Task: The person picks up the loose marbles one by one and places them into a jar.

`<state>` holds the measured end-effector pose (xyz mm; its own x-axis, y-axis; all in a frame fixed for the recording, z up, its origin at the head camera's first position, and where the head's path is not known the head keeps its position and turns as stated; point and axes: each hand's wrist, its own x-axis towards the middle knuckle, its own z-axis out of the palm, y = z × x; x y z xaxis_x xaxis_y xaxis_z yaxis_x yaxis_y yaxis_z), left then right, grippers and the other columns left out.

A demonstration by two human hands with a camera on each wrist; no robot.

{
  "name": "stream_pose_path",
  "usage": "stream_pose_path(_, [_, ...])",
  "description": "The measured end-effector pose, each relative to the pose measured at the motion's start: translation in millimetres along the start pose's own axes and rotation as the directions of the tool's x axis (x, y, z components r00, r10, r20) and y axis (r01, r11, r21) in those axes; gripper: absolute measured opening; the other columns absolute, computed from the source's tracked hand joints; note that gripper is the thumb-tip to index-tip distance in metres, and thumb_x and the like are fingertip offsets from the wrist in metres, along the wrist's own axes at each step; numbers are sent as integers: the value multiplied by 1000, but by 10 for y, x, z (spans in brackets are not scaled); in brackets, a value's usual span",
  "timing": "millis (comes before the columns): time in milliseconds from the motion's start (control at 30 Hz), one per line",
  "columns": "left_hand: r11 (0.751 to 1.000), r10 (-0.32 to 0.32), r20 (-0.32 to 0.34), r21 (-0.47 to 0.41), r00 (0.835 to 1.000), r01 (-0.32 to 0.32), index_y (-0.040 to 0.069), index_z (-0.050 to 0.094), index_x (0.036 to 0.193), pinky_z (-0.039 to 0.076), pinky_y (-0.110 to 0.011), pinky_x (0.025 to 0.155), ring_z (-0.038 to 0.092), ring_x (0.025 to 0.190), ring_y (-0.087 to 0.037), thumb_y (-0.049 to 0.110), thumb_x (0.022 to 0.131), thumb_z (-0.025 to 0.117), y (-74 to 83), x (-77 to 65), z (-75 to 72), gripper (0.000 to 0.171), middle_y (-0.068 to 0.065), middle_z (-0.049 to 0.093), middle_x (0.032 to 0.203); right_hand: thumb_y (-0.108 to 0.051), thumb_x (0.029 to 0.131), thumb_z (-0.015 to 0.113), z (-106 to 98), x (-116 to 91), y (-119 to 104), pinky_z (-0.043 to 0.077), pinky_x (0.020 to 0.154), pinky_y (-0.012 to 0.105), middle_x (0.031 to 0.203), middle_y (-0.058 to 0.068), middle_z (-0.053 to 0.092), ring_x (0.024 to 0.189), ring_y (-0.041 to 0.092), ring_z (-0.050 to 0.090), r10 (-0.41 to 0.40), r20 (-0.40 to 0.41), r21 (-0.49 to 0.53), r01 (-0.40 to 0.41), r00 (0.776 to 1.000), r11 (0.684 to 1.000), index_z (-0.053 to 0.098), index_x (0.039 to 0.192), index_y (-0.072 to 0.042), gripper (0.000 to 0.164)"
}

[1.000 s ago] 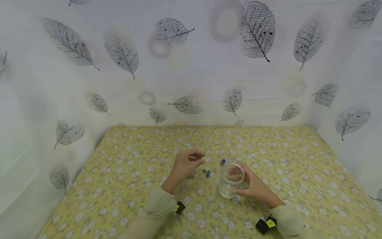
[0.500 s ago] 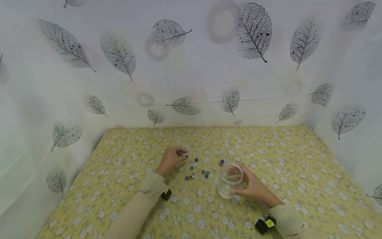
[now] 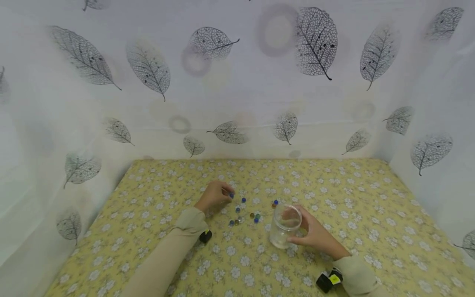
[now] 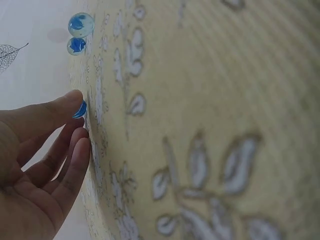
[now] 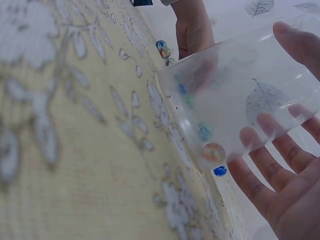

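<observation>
My left hand (image 3: 215,194) pinches a blue marble (image 3: 231,195) at the table surface. In the left wrist view, that marble peeks out between the thumb and fingers of the left hand (image 4: 45,145). A clear jar (image 3: 285,227) stands with its open mouth up, and my right hand (image 3: 315,233) grips it from the right side. The right wrist view gives the jar (image 5: 235,85) between thumb and spread fingers. Left of the jar lie several loose marbles, among them a blue marble (image 3: 243,200) and an amber marble (image 3: 252,215).
Behind the jar, a blue marble (image 3: 276,202) sits beside an orange marble (image 3: 274,205). A yellow floral cloth (image 3: 334,198) covers the table. Hanging white sheets (image 3: 237,90) with leaf prints enclose its back and sides.
My left hand has moved left, away from the jar, and come down to the blue marble, which its fingers now pinch. The right hand keeps holding the jar in the same place.
</observation>
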<state>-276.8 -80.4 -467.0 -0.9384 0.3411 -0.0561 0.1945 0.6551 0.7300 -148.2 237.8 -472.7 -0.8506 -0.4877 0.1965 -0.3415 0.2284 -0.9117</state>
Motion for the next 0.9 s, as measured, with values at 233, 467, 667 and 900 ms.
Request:
stream_pose_path(233, [1000, -1, 13, 21, 1000, 1, 9, 73, 95, 53, -31, 70, 60, 80, -15, 5, 76, 76, 60, -14, 15, 19, -5, 69, 94, -2, 81, 71, -11, -28, 13, 47, 94, 18, 132, 26, 42, 117, -6, 49, 10, -2, 5, -10, 1000, 1000, 30, 142, 0, 73])
stream_pose_path(467, [999, -10, 10, 38, 1000, 10, 10, 74, 94, 53, -30, 71, 61, 79, -14, 7, 77, 75, 68, -23, 33, 17, -3, 69, 92, -2, 81, 70, -8, -29, 2, 47, 95, 19, 133, 26, 39, 117, -9, 47, 13, 4, 16, -13, 1000, 1000, 29, 142, 2, 74])
stream_pose_path(667, [1000, -21, 3, 19, 1000, 21, 10, 73, 95, 55, -33, 76, 63, 84, -17, 6, 77, 75, 64, -27, 25, 18, -5, 70, 95, -2, 82, 70, -8, -24, 5, 47, 95, 18, 134, 26, 38, 117, -10, 46, 11, 8, 17, -11, 1000, 1000, 27, 142, 3, 75])
stream_pose_path(900, [1000, 9, -7, -8, 1000, -9, 8, 74, 95, 55, -30, 73, 64, 79, -14, 6, 75, 76, 56, -48, 25, 19, -5, 71, 92, -3, 82, 70, -15, -19, 11, 48, 95, 21, 134, 27, 38, 117, -8, 48, 6, 11, 12, -6, 1000, 1000, 27, 142, 3, 74])
